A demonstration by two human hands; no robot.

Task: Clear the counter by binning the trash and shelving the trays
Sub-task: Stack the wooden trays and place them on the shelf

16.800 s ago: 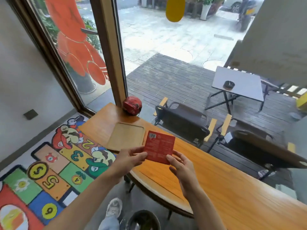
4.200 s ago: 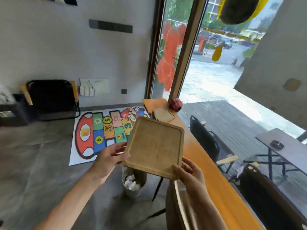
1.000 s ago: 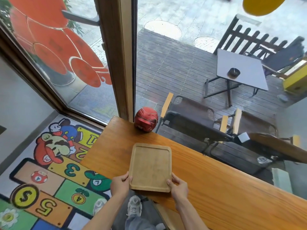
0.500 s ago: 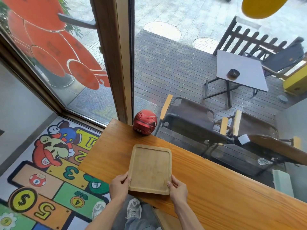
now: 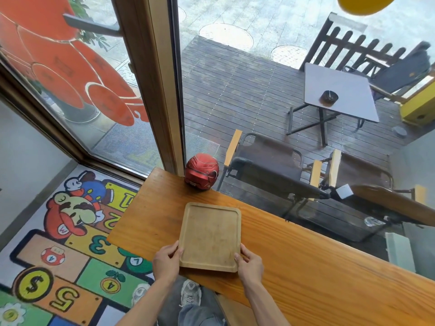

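The tray (image 5: pixel 210 236) lies flat on my wooden counter (image 5: pixel 317 267), near its front edge; my left hand (image 5: pixel 166 261) and right hand (image 5: pixel 250 263) grip its 2 near corners. A red helmet (image 5: pixel 201 171) sits by the window.

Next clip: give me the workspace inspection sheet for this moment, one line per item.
Surface: wooden counter along the window, bare wood around the tray.
Job's things: one empty wooden tray lying on the counter, near edge at the counter's front; no trash seen.
Clutter: red helmet at the counter's far corner, apart from the tray.
Grippers: left hand grips the tray's near left corner; right hand grips the near right corner.
Cables: nothing seen.
Surroundings: game floor mat to the left; outdoor deck with chairs and grey table beyond the glass.
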